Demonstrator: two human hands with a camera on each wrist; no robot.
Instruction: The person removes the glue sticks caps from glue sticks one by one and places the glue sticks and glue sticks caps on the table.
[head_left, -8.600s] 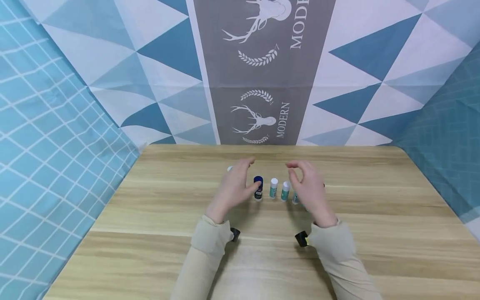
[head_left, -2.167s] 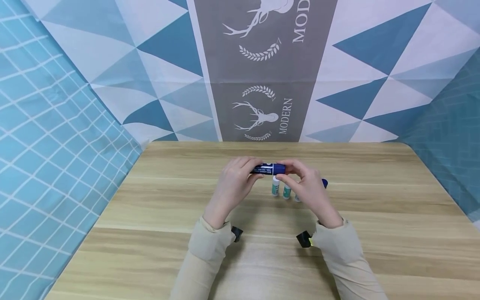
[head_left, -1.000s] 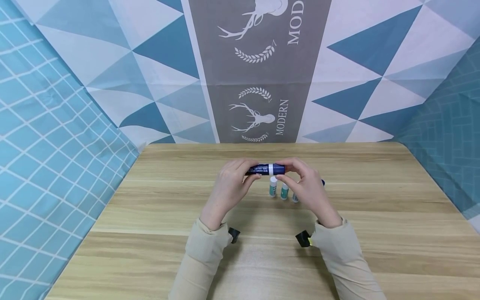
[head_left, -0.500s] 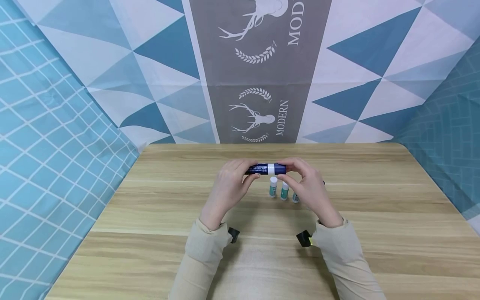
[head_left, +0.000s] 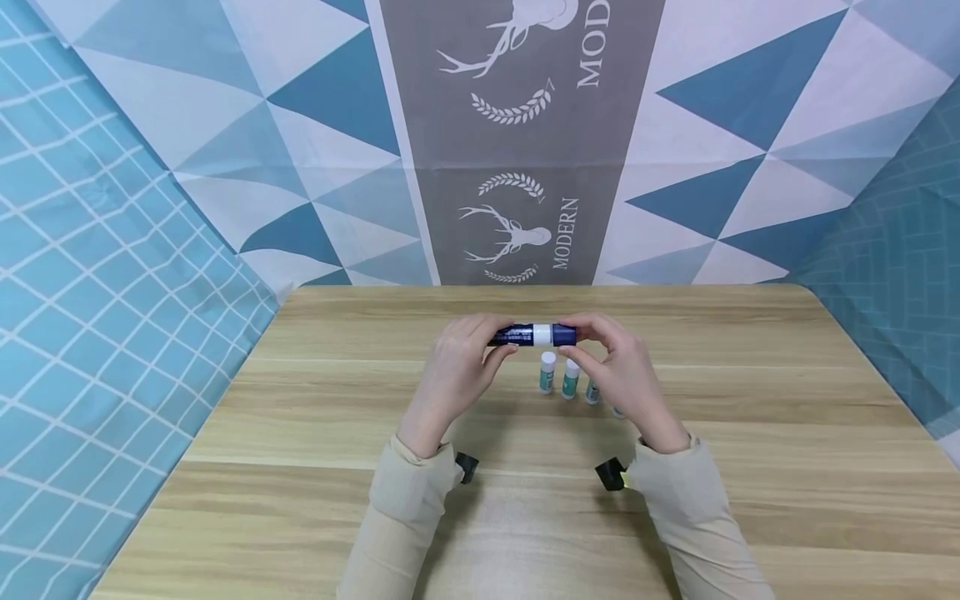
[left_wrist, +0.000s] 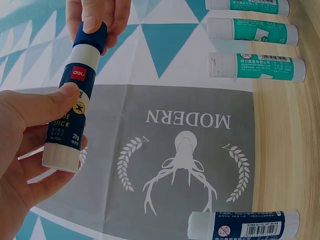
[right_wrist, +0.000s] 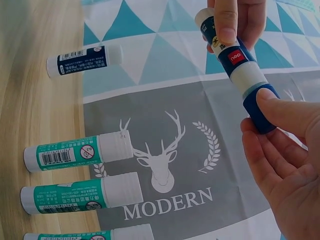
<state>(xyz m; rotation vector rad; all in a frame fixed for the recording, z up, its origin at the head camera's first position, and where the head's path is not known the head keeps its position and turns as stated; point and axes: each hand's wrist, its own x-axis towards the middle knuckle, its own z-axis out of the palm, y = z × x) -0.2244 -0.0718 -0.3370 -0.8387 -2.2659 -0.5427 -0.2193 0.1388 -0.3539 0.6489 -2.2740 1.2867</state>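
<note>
A navy deli glue stick (head_left: pixel 513 335) is held level above the table between my two hands. My left hand (head_left: pixel 452 367) grips its labelled body with thumb and fingers. My right hand (head_left: pixel 622 367) pinches the dark blue cap (head_left: pixel 565 335) at the other end. Between cap and label shows a broad white neck (right_wrist: pixel 247 77). In the left wrist view the glue stick (left_wrist: pixel 72 112) has its white base near my left palm, part of the label being under the thumb.
Several green-labelled glue sticks with white tops, such as this glue stick (head_left: pixel 547 372), stand in a row below my right hand, which partly hides them. A navy-labelled glue stick with a white top (right_wrist: pixel 82 60) stands on the wooden table (head_left: pixel 337 400). Patterned cloth (head_left: pixel 517 150) hangs behind.
Earliest, both hands were unloaded and the navy glue stick stood on the table. It has since been lifted into both hands, and its cap has slid right, showing more white neck.
</note>
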